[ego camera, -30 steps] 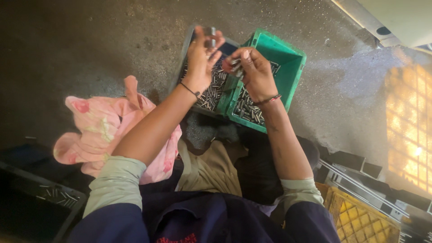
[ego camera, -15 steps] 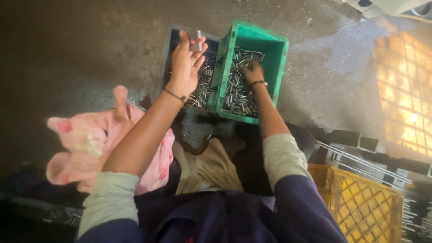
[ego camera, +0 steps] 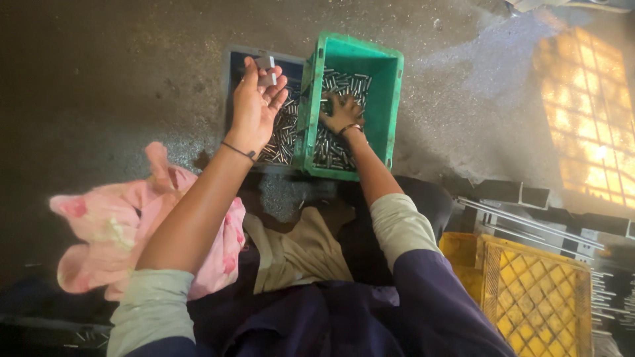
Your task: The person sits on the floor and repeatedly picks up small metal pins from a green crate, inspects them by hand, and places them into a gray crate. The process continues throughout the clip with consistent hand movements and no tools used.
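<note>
Concrete floor (ego camera: pixel 119 86), right hand (ego camera: pixel 342 112) now deeper in green crate (ego camera: pixel 390 99)

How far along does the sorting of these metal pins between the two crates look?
Done: a layer of pins already lies in the dark blue crate. In hand: the left hand holds a small metal piece above it, while the right hand digs in the green crate. Left: many pins there.

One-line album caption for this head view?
Left hand holds a metal piece above a blue bin; right hand digs in green bin.
</note>
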